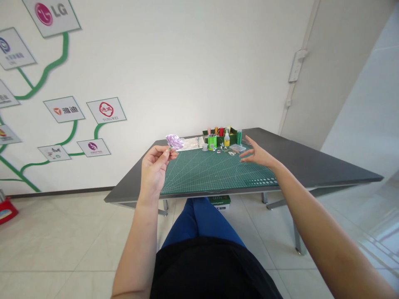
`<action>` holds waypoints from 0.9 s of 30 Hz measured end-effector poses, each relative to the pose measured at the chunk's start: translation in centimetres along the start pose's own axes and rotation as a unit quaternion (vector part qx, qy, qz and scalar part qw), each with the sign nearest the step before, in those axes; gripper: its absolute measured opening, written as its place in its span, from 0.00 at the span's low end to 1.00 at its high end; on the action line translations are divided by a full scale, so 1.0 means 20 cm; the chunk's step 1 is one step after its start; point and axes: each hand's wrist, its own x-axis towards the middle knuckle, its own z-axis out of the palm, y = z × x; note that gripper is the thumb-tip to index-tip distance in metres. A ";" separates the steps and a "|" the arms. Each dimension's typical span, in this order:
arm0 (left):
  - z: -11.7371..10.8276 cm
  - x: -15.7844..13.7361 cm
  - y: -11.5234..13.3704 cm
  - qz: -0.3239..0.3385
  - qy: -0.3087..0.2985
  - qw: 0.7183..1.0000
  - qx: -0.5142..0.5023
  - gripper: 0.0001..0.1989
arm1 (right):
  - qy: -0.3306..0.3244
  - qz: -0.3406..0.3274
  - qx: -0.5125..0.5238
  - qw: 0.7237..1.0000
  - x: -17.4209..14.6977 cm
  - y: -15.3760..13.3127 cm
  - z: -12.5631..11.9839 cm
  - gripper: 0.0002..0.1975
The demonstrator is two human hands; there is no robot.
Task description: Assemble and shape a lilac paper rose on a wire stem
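Observation:
Between the thumb and fingers of my left hand (158, 163) is a light purple fabric flower (174, 142), raised over the left part of the green cutting mat (205, 174). My left hand is closed on its base. Over the right side of the mat, my right hand (257, 153) is held out with its fingers apart and nothing in it. Nearest to it are a clear flat plastic box (237, 148) and a green thread spool (239, 136). White-handled scissors (231, 153) lie a little left of those.
A dark green box (233, 138) of coloured spools stands at the table's back, with a bright green cup (212, 142) and a yellow glue bottle (227, 139) before it. White sheets (188, 143) lie left of them. The dark table (299, 158) backs onto a wall.

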 end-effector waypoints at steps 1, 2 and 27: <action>0.00 0.00 0.00 0.002 -0.003 1.000 0.002 0.11 | 0.010 -0.001 -0.003 1.000 0.00 0.00 0.00 0.61; 0.00 0.00 -0.01 0.003 -0.006 1.000 0.004 0.11 | 0.018 -0.002 -0.007 1.000 0.00 0.01 0.01 0.59; -0.01 0.00 -0.09 -0.010 -0.026 1.000 0.005 0.14 | 0.031 0.143 -0.362 0.921 0.17 0.30 0.24 0.17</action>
